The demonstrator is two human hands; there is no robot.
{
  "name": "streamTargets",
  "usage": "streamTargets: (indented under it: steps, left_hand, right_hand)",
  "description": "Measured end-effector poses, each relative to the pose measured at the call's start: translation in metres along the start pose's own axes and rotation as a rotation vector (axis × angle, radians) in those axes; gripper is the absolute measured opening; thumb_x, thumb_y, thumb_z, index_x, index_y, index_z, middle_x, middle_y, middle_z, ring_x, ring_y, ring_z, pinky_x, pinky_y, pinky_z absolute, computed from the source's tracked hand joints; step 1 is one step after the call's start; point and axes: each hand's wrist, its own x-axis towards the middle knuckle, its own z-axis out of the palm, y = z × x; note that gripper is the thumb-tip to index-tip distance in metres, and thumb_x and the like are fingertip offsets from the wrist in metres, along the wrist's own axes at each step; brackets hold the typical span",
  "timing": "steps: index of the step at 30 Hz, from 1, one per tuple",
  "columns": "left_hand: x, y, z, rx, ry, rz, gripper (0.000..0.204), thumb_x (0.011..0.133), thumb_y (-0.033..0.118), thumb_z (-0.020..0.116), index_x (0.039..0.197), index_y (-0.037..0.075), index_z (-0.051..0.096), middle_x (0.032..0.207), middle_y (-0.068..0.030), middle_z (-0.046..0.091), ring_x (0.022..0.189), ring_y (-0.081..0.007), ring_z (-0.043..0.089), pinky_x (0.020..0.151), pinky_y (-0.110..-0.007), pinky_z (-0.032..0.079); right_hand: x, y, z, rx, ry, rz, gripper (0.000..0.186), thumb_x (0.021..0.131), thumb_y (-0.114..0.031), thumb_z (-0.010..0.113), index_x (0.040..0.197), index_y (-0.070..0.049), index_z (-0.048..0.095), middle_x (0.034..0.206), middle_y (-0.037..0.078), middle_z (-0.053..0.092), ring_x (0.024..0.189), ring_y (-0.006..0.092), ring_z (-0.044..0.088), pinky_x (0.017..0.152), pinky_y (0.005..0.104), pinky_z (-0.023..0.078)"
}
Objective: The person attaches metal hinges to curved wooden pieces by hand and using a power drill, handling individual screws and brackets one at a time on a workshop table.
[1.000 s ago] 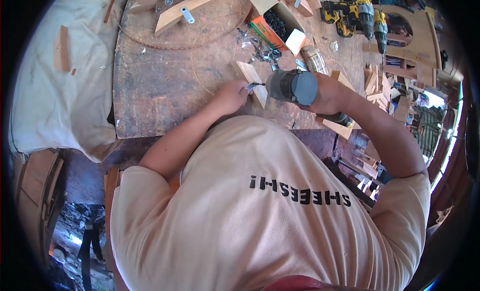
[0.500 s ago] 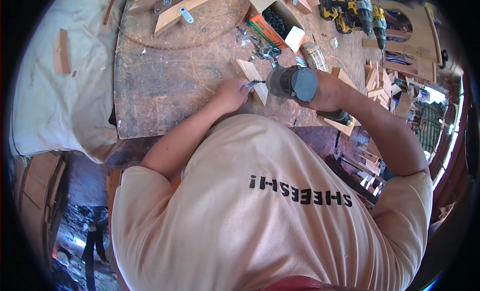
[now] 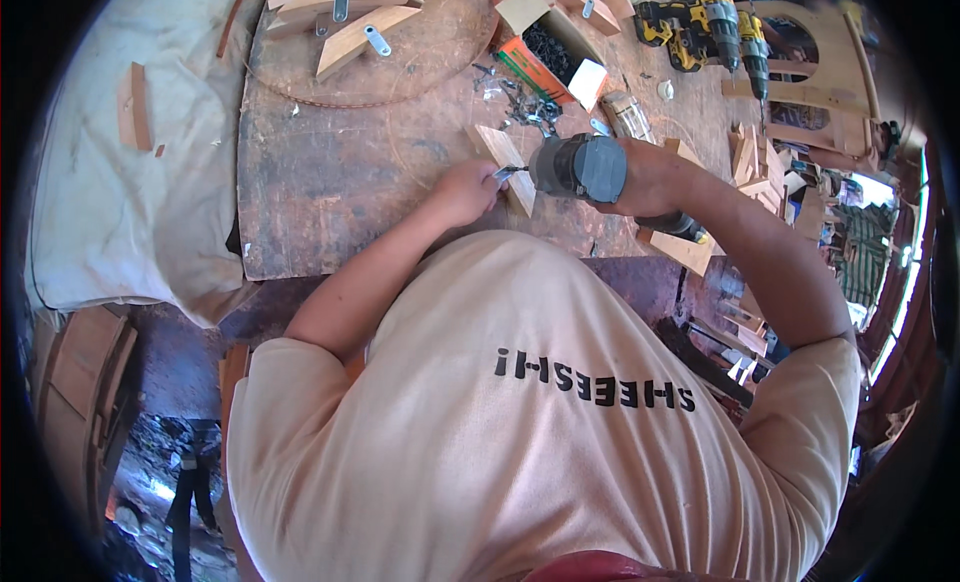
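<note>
My right hand [image 3: 645,182] is wrapped round a grey-and-black cordless drill [image 3: 585,168], which lies level and points to the left. Its bit meets a small metal plate [image 3: 504,173] on an angled wooden block [image 3: 490,142] near the table's front edge. Closed fingers of my left hand [image 3: 466,193] pinch that plate against the block from the left side. The fingertips are partly hidden, and whether a screw sits on the bit is too small to tell.
The worn wooden table [image 3: 330,182] also carries an open box of dark screws [image 3: 548,47], loose metal plates [image 3: 530,110], wooden blocks with plates [image 3: 365,40] and yellow-and-black drills [image 3: 715,27]. Pale cloth [image 3: 90,202] covers the left side. Wood offcuts [image 3: 755,162] lie at right.
The view has shifted slightly, moving the table a little to the right. The drill tilts marginally differently; both hands keep their places at the block.
</note>
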Motion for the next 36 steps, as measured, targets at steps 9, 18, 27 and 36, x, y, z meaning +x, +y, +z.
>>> streamTargets:
  steps: [9, 18, 27, 36]
  left_hand:
    - [-0.002, 0.004, -0.002, 0.026, -0.019, -0.019, 0.021, 0.093, 0.013, 0.044, 0.093, 0.001, 0.061, 0.059, -0.0024, 0.055, 0.048, -0.0106, 0.049, 0.046, -0.028, 0.041]
    - [-0.003, 0.008, -0.001, 0.07, -0.004, -0.04, 0.022, 0.092, 0.016, 0.045, 0.091, 0.002, 0.062, 0.061, -0.005, 0.057, 0.053, -0.0148, 0.054, 0.052, -0.031, 0.043]
    - [-0.001, 0.012, -0.004, 0.027, -0.032, -0.043, 0.021, 0.093, 0.014, 0.044, 0.094, 0.002, 0.062, 0.059, -0.0017, 0.054, 0.047, -0.01, 0.048, 0.044, -0.026, 0.039]
    - [-0.014, 0.009, -0.028, -0.13, -0.132, -0.108, 0.018, 0.095, 0.015, 0.044, 0.098, 0.005, 0.059, 0.063, 0.0009, 0.052, 0.05, -0.0068, 0.047, 0.047, -0.022, 0.04]
  right_hand:
    - [-0.009, -0.003, 0.006, 0.119, 0.1, 0.019, 0.036, 0.076, -0.023, 0.07, 0.104, -0.004, 0.059, 0.098, 0.017, 0.064, 0.091, 0.0335, 0.062, 0.083, 0.0397, 0.051]
    - [-0.01, -0.017, -0.01, 0.104, 0.088, 0.215, 0.04, 0.069, -0.028, 0.07, 0.097, 0.0, 0.063, 0.093, 0.02, 0.067, 0.09, 0.0362, 0.064, 0.081, 0.0409, 0.051]
    - [-0.004, 0.008, -0.001, 0.098, 0.139, 0.102, 0.041, 0.069, -0.03, 0.071, 0.099, -0.003, 0.065, 0.093, 0.019, 0.068, 0.089, 0.0361, 0.064, 0.081, 0.0403, 0.051]
    - [-0.06, 0.016, 0.04, 0.413, 0.521, -0.005, 0.045, 0.077, -0.02, 0.075, 0.114, -0.003, 0.056, 0.103, 0.014, 0.064, 0.094, 0.0268, 0.061, 0.087, 0.0358, 0.047]
